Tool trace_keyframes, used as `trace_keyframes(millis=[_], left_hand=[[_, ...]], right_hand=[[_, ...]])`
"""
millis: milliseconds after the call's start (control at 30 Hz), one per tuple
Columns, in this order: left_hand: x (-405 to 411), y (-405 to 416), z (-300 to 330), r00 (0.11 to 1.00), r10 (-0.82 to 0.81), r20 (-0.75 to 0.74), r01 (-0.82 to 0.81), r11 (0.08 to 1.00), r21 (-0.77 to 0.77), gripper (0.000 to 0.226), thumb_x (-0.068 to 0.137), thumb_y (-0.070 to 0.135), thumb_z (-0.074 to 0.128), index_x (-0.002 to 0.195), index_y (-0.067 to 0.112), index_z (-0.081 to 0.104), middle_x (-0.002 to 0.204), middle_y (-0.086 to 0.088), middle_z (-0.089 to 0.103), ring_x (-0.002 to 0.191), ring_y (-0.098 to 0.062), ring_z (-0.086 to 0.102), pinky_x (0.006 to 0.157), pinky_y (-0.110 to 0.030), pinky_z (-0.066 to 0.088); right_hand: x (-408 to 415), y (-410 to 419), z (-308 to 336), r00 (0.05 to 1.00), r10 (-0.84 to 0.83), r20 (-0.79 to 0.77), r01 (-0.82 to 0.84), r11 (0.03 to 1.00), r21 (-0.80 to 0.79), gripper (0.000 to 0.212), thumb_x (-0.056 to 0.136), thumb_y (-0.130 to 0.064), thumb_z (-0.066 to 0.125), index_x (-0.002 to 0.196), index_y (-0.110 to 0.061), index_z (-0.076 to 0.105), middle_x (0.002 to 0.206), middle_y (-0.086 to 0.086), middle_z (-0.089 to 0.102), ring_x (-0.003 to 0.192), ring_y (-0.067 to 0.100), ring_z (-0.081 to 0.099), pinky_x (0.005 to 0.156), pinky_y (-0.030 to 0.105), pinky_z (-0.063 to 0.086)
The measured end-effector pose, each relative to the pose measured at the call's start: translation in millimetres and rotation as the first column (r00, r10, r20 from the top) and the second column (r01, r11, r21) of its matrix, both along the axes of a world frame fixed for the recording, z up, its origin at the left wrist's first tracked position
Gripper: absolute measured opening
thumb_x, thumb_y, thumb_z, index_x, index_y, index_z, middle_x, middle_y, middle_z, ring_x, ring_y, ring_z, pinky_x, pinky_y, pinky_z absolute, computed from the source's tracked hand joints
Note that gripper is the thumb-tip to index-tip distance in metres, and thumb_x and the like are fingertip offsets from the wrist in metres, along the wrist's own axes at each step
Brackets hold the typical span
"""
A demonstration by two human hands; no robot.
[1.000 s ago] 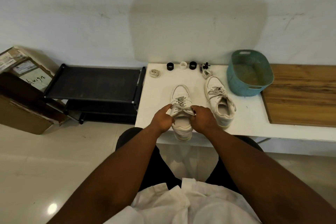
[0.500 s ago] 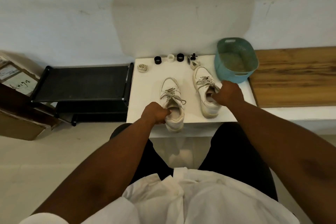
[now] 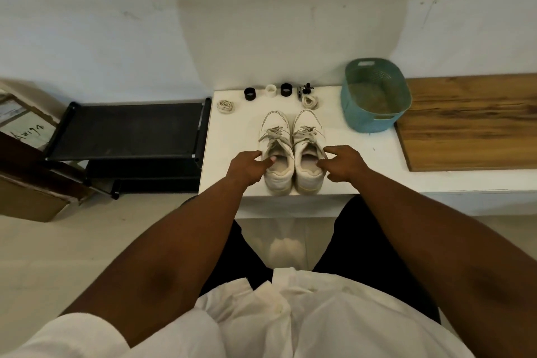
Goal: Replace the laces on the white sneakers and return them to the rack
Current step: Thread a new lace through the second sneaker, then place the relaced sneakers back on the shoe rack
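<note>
Two white sneakers with grey-white laces stand side by side, touching, toes away from me, near the front edge of the white table [image 3: 232, 136]. My left hand [image 3: 247, 167] pinches the outer collar of the left sneaker [image 3: 276, 177], thumb inside the opening. My right hand [image 3: 344, 164] pinches the outer collar of the right sneaker [image 3: 309, 180] the same way. The black shoe rack [image 3: 130, 131] stands on the floor just left of the table, its top shelf bare. Two coiled laces lie at the back, the left lace coil [image 3: 226, 106] and the right lace coil [image 3: 310, 101].
A black ring [image 3: 250, 93], a white ring [image 3: 270, 91] and another black ring [image 3: 286, 89] line the table's back edge, with small black clips beside them. A teal basket [image 3: 374, 96] sits at the right, then a wooden board [image 3: 470, 122]. Cardboard boxes [image 3: 26, 171] stand far left.
My right hand left the left sneaker, took the right sneaker by its collar and slid it left against the left one. My left hand shifted to the left sneaker's collar.
</note>
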State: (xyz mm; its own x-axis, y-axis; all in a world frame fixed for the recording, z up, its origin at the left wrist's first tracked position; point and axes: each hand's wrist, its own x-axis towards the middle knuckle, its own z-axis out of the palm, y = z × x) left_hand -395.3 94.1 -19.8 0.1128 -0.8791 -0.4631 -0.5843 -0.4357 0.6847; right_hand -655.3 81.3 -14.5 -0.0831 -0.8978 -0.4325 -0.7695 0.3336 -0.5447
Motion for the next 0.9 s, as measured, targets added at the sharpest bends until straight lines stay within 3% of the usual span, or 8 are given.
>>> trace_keyframes(millis=[67,133,167,333,433,633,767,900], left_hand=[[-3.2,2.0,4.3,0.999,0.015,-0.044,-0.012,0.998,0.067,0.068,0.074,0.063,0.077,0.126,0.021,0.066,0.119,-0.009,0.069,0.102,-0.034,0.072,0.094,-0.049,0.058],[-6.0,2.3,7.5,0.997,0.008,-0.072,-0.001,0.995,0.098,0.040,0.077,0.043,0.079,0.101,0.015,0.065,0.105,-0.014,0.071,0.090,-0.037,0.074,0.082,-0.051,0.062],[-5.2,0.6,6.6,0.998,0.002,-0.070,0.005,0.995,0.098,0.038,0.074,0.037,0.076,0.095,0.008,0.065,0.098,-0.017,0.071,0.081,-0.037,0.074,0.078,-0.051,0.063],[6.6,0.0,12.4,0.999,-0.005,-0.048,0.009,0.997,0.071,0.040,0.062,0.030,0.061,0.093,0.005,0.068,0.081,-0.018,0.068,0.068,-0.037,0.073,0.063,-0.036,0.054],[24.3,-1.6,22.1,0.999,0.001,-0.040,0.001,1.000,0.028,0.035,0.065,0.032,0.064,0.091,0.010,0.071,0.086,-0.016,0.070,0.073,-0.038,0.074,0.066,-0.041,0.060],[79.4,-17.0,50.0,0.987,0.090,-0.132,-0.097,0.994,-0.047,0.024,0.077,0.025,0.070,0.097,0.016,0.077,0.093,-0.013,0.073,0.079,-0.035,0.074,0.070,-0.052,0.064],[139.1,-31.4,69.5,0.986,0.118,-0.120,-0.135,0.980,-0.143,0.026,0.074,0.029,0.070,0.099,0.026,0.079,0.088,-0.005,0.075,0.078,-0.028,0.074,0.072,-0.049,0.064],[209.4,-48.8,79.1,0.981,0.166,-0.096,-0.182,0.963,-0.200,0.034,0.065,0.036,0.066,0.097,0.039,0.078,0.079,0.003,0.076,0.078,-0.024,0.074,0.075,-0.048,0.064]], right_hand=[[3.2,0.1,-3.1,0.997,-0.048,0.059,0.048,0.999,0.016,0.069,0.074,-0.048,0.078,0.136,-0.022,0.063,0.129,0.001,0.066,0.087,0.024,0.073,0.088,0.040,0.059],[9.0,-1.0,-5.1,0.999,-0.028,0.017,0.028,1.000,-0.006,0.045,0.072,-0.039,0.075,0.111,-0.016,0.073,0.100,0.006,0.076,0.074,0.026,0.074,0.083,0.043,0.061],[13.1,-1.4,-4.0,0.999,-0.008,-0.033,0.007,0.999,-0.036,0.032,0.072,-0.035,0.071,0.096,-0.013,0.073,0.087,0.008,0.075,0.072,0.027,0.072,0.079,0.042,0.061],[32.1,5.9,6.6,0.990,0.037,-0.139,-0.055,0.991,-0.124,0.019,0.081,-0.026,0.069,0.081,-0.007,0.066,0.079,0.007,0.064,0.079,0.031,0.061,0.069,0.031,0.045],[44.1,4.5,15.6,0.986,0.060,-0.153,-0.087,0.980,-0.179,0.021,0.084,-0.026,0.068,0.084,-0.005,0.068,0.081,0.005,0.058,0.082,0.030,0.057,0.068,0.029,0.036],[92.2,-23.6,43.2,0.989,0.112,-0.097,-0.136,0.944,-0.301,0.035,0.080,-0.040,0.059,0.088,-0.008,0.070,0.090,0.009,0.069,0.079,0.025,0.056,0.071,0.028,0.035],[150.4,-44.9,64.3,0.989,0.145,-0.035,-0.146,0.897,-0.416,0.030,0.074,-0.039,0.050,0.069,-0.010,0.053,0.070,0.006,0.061,0.071,0.028,0.054,0.064,0.031,0.031],[222.0,-67.2,71.4,0.983,0.183,0.007,-0.159,0.870,-0.467,0.028,0.072,-0.039,0.048,0.068,-0.011,0.050,0.063,0.001,0.055,0.067,0.027,0.051,0.061,0.032,0.029]])
